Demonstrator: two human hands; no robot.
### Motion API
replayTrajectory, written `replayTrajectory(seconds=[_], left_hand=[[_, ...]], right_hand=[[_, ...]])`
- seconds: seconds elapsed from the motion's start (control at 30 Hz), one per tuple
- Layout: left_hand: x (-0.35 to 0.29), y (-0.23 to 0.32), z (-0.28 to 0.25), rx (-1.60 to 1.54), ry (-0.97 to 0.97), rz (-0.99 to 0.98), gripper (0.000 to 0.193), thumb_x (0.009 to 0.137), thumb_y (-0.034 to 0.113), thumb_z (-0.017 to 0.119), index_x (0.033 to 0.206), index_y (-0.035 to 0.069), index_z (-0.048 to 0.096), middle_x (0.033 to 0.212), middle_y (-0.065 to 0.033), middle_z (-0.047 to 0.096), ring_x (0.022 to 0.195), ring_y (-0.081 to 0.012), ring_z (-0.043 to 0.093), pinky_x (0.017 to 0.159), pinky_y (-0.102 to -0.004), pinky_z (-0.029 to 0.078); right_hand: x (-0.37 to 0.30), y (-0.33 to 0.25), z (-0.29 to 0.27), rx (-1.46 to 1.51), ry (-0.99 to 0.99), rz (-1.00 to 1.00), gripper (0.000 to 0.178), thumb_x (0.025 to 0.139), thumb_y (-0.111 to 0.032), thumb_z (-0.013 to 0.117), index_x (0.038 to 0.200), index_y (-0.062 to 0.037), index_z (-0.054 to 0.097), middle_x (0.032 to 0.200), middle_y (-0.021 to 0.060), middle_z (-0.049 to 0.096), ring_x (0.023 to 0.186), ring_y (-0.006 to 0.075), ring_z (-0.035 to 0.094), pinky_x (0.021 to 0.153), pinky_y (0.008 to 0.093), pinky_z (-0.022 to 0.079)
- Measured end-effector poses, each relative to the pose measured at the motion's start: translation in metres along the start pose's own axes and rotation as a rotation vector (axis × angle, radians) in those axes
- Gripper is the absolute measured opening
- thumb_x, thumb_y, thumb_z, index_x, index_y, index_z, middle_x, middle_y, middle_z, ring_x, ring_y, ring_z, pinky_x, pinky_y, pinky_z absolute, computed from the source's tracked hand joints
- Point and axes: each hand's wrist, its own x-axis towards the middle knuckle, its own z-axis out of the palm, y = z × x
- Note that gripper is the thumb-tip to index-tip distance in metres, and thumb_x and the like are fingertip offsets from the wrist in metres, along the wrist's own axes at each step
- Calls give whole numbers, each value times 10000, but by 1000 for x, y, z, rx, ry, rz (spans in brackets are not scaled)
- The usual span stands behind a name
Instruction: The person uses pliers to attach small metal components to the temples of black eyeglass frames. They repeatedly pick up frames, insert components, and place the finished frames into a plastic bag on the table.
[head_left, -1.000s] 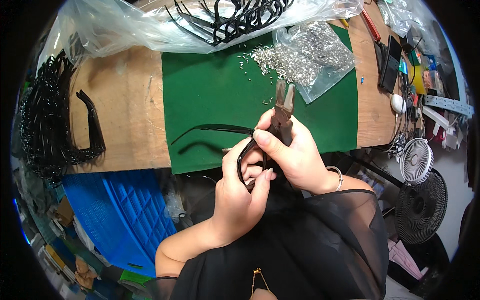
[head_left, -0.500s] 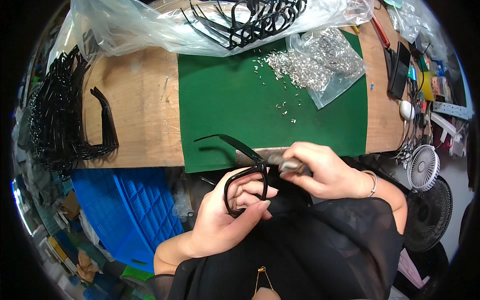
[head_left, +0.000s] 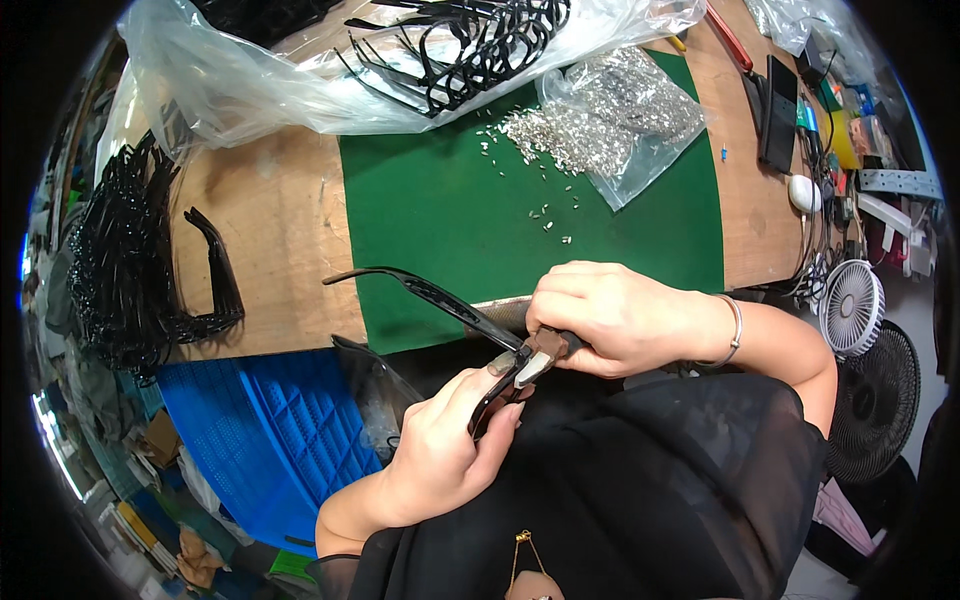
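Your left hand [head_left: 440, 455] was clamped on a black glasses frame [head_left: 490, 400], fingers curled round its front, holding it just off the near edge of the desk [head_left: 270, 230] above your lap. One temple arm [head_left: 420, 290] stuck out to the far left over the green mat [head_left: 440, 210]. Your right hand [head_left: 615, 320] was closed round the pliers [head_left: 540, 352], whose jaws met the frame at the hinge end, right by your left thumb. Whether a pin sat in the jaws, I could not tell; the spot was too small and partly hidden.

As a judgement: this frame was mid-way. One arm was already on it, and the hinge was being worked, so it was not yet finished.

For the batch, a fair part looked done and a fair part was left. A dense stack of black frames [head_left: 120, 260] lay at the left of the desk, arms attached as far as I could see. At the far side, more black frames [head_left: 470, 45] lay on a clear plastic sheet [head_left: 240, 90]. A clear bag of small silver pins [head_left: 620, 110] lay open at the far right of the mat, with loose ones [head_left: 545, 210] scattered near it. A blue crate [head_left: 270, 430] stood below the desk at your left.
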Motion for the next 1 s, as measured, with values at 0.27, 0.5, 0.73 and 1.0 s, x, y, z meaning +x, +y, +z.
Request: replayTrajectory(seconds=[0.27,0.5,0.73,1.0], left_hand=[[10,-14,-2,129,-19,147,289,709,-78,587,989,-58,520,823,-161,569,669,-289,592,578,-301,480],[14,-14,-10,-386,38,-225,334,820,-22,532,1131,-91,431,965,-133,606,779,-106,592,645,-229,504],[83,-78,-94,388,183,-277,361,726,-22,597,1078,-16,514,841,-96,605,767,-131,562,681,-249,442],[134,-50,-106,374,324,22,334,700,151,687,942,-5,519,827,-131,563,748,-246,569,667,-312,449]], right_hand=[[-7,4,13,-161,68,58,224,663,-151,657,735,-50,472,677,84,502,651,255,530,610,346,433],[-1,6,6,-68,71,225,272,714,-226,666,814,-43,492,744,116,512,741,284,522,665,362,424],[3,16,1,30,64,365,264,752,-232,637,849,-29,498,778,139,519,754,309,515,686,378,420],[-10,16,-3,66,85,531,221,773,-193,616,840,-12,509,773,149,542,746,318,541,656,385,439]])
